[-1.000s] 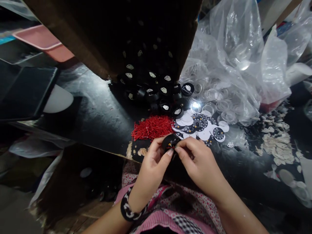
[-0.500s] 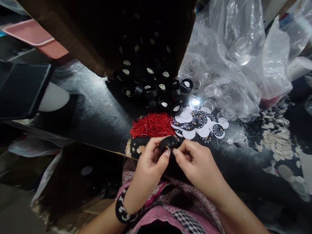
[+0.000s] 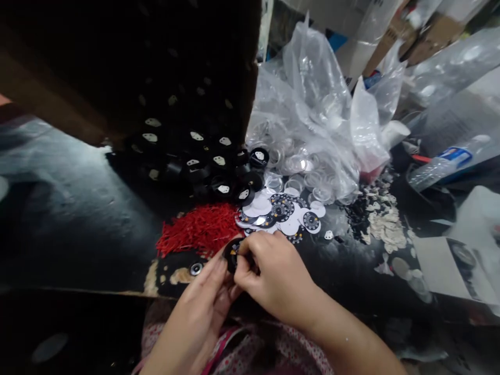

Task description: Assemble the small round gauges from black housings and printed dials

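My left hand is wrapped round a small black round case, its dial face with an orange mark turned up and toward the right. The fingers of my right hand are pinched together against that face; anything between the fingertips is hidden. Just beyond the case lies a heap of thin red pointers. Beside them is a pile of round dial cards, some showing black printed faces, others white backs. A small round metallic piece sits at the table's front edge, left of the case.
An open cardboard box spills several black round cases with pale plates onto the black table. Clear plastic bags and clear rings stand behind the dial cards. Small pale plates and a white box lie right.
The view has swung right, so the table's things appear farther left. My left hand now cradles the case from below with its dial turned up, and my right hand has come over the face.
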Demonstrator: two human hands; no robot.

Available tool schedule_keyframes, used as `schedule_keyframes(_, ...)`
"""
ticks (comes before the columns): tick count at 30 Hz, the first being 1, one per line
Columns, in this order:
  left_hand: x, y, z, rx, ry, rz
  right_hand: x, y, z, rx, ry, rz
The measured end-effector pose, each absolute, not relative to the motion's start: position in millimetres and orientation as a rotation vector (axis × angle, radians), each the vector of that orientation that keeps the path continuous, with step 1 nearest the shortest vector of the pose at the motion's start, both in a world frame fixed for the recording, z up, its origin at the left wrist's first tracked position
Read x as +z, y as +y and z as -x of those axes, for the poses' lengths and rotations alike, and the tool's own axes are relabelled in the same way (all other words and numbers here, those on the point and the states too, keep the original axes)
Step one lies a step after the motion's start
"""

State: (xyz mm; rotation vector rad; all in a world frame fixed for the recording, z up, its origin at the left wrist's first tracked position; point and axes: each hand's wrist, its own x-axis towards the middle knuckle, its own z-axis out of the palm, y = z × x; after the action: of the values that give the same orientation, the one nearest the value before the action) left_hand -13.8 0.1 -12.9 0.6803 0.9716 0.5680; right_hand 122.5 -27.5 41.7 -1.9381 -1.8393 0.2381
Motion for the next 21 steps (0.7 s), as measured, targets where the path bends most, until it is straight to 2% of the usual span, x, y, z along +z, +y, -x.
schedule_keyframes(4, -15.5, 3.8, 9.5, 0.594, 0.947, -0.746, 48.7, -28.1, -138.0, 0.622, -1.699, 1.952)
schedule_keyframes(6, -17.6, 6.0, 8.2, 0.606, 0.914, -0.738, 48.6, -22.7, -161.9, 0.702, -1.681, 1.909)
schedule_keyframes(7, -18.8, 6.7, 7.2, 0.623, 0.896, -0.72, 46.9, -17.4, -177.1, 0.641, -1.651, 1.944)
schedule_keyframes(9, -21.4, 7.3, 4.7, 0.667, 0.856, -0.659, 40.5, -3.2, -210.0, 0.221, -1.473, 2.228)
schedule_keyframes(10, -22.4, 7.3, 3.3, 0.686, 0.84, -0.631, 36.6, 4.6, -225.5, 0.132, -1.431, 2.286)
schedule_keyframes(16, -18.8, 11.9, 1.3, 0.724, 0.717, -0.509, 32.4, 19.5, -254.7, 0.097, -1.405, 2.284)
schedule_keyframes(19, -12.0, 15.5, 3.7, 0.64, 0.666, -0.428, 44.2, -0.4, -220.9, 0.271, -1.393, 2.155)
schedule_keyframes(21, -8.5, 16.4, 4.2, 0.592, 0.65, -0.41, 50.4, -17.4, -188.9, 0.58, -1.436, 1.901)
